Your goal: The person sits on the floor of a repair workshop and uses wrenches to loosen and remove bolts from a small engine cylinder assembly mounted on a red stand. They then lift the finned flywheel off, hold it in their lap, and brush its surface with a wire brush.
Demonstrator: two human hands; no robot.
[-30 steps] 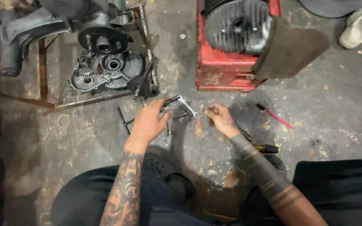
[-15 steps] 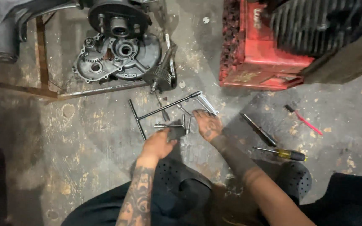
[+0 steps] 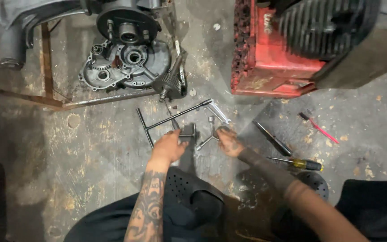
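The person is crouching over a stained grey concrete floor (image 3: pixel 90 179), both arms reaching down to a scatter of steel tools between the knees. The left hand (image 3: pixel 169 145) is lying palm-down with its fingers curled over a small dark T-shaped socket wrench (image 3: pixel 188 133); whether the fingers are actually clamping it or only resting on it, I cannot tell. The right hand (image 3: pixel 229 142) is sitting just beside it, fingertips pinching at the end of a short silver socket wrench (image 3: pixel 208 136) whose arms are splaying out between the 2 hands. The hands are close together but not touching.

Just beyond the fingers a long dark steel T-handle wrench (image 3: pixel 175 116) is lying slantwise on the floor, and a bright silver open-ended spanner (image 3: pixel 218 114) is resting near its far end. To the right, well apart from the hands, a black-handled screwdriver (image 3: pixel 272 139), a yellow-and-black-handled screwdriver (image 3: pixel 298 163) and a thin red tool (image 3: pixel 321 130) are lying on the concrete.

Further off, a grey cast-metal engine casing (image 3: pixel 126 62) is sitting on a rusty steel frame (image 3: pixel 45 67) — a toothed gear (image 3: pixel 169 85) is hanging at its lower right corner. A chipped red metal box (image 3: pixel 274 58) is carrying a dark finned engine cylinder (image 3: pixel 323 24) at the upper right.
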